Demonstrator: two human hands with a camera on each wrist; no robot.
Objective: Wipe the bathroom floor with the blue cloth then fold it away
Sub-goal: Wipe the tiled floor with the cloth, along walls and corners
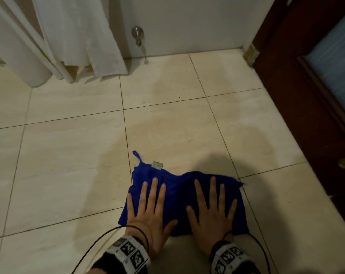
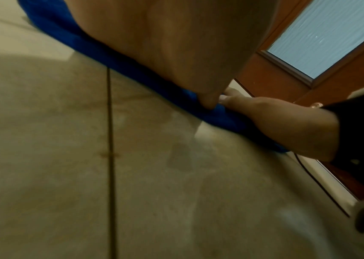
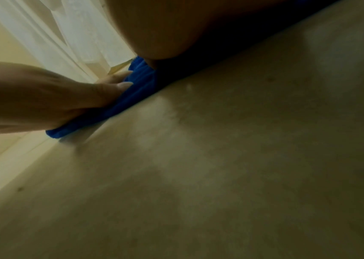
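A blue cloth (image 1: pixel 179 194) lies spread on the beige tiled floor (image 1: pixel 69 155) in the head view, with a hanging loop and a small white label at its far edge. My left hand (image 1: pixel 150 206) presses flat on the cloth's left half, fingers straight and spread. My right hand (image 1: pixel 213 208) presses flat on its right half in the same way. In the left wrist view the blue cloth (image 2: pixel 114 57) runs under my left hand (image 2: pixel 176 43), and my right hand (image 2: pixel 271 121) lies beside it. The right wrist view shows the blue cloth (image 3: pixel 136 91) under both palms.
A dark wooden door (image 1: pixel 306 99) with a frosted glass pane stands at the right. White curtains (image 1: pixel 72 36) hang at the far left. A white wall with a metal valve (image 1: pixel 137 34) closes the far side. Open tiles lie ahead and to the left.
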